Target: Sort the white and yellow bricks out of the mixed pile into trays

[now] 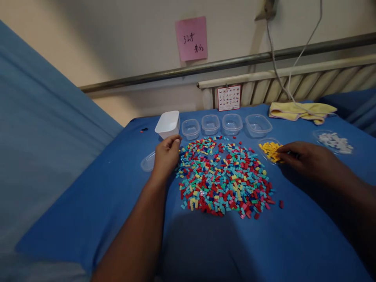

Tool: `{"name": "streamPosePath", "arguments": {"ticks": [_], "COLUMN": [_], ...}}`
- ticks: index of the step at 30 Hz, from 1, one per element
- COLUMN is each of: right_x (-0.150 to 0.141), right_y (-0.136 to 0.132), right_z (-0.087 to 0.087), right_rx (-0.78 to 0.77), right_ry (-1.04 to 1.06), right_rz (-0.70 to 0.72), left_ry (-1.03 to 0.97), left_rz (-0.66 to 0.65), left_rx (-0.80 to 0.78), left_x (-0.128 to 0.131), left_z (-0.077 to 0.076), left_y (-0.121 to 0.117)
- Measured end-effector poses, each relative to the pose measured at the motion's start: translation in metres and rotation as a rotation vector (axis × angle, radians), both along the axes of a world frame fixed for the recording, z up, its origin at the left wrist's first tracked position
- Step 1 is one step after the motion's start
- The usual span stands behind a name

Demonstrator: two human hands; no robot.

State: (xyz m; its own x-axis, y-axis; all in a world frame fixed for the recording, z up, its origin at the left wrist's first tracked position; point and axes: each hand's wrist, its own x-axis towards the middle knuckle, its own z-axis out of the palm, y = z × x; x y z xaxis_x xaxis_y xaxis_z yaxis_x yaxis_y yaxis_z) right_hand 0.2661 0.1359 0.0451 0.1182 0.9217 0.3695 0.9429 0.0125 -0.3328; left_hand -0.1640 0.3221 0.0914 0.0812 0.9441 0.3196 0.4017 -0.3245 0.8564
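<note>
A wide pile of small toy building bricks [220, 180], mostly red, light blue and pale yellow, lies spread on the blue cloth. At its left edge is my left hand [167, 154], closed with thumb and forefinger together; whatever they may pinch is hidden. To the right of the pile, a shallow clear dish [268, 140] holds yellow bricks [268, 150]. My right hand [308, 156] reaches over this dish's right side, its fingertips closed at the yellow bricks. I cannot make out what is between them.
Behind the pile stand a white tub [168, 124] and several clear containers [232, 124]. White bricks [335, 142] fill a dish at far right, near a folded yellow cloth [299, 111]. A clear lid [147, 162] lies left; a picture card [229, 98] leans at the back.
</note>
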Motion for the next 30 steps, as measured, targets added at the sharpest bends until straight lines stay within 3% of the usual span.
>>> {"name": "streamPosePath", "arguments": {"ticks": [5,8,16,21,24,26,28,30], "right_x": [-0.023,-0.036,-0.047,-0.06,-0.067,-0.069,-0.071,-0.072], "right_y": [-0.003,-0.005,-0.007,-0.01,-0.012,-0.013,-0.014,-0.014], "right_z": [0.012,0.016,0.015,0.022,0.027,0.028,0.028,0.029], "right_rx": [0.068,0.089,0.114,0.064,0.032,0.013,-0.007,-0.033], "right_ry": [0.027,0.05,0.092,0.123,0.153,0.163,0.175,0.192], "right_rz": [0.019,0.069,0.179,0.25,0.265,0.272,0.277,0.273], "left_ry": [0.698,0.944,0.992,0.911,0.755,0.735,0.896,1.036], "left_rz": [-0.429,-0.511,-0.708,-0.814,-0.713,-0.468,-0.202,-0.175], "left_rx": [-0.018,-0.063,-0.119,-0.015,0.164,0.226,0.251,0.257], "left_x": [0.014,0.027,0.049,0.051,0.035,0.018,-0.003,-0.02], "left_z": [-0.004,-0.001,0.017,0.017,0.021,0.024,0.024,0.02], "left_y": [-0.023,-0.04,-0.079,-0.089,-0.07,-0.047,-0.022,-0.002]}}
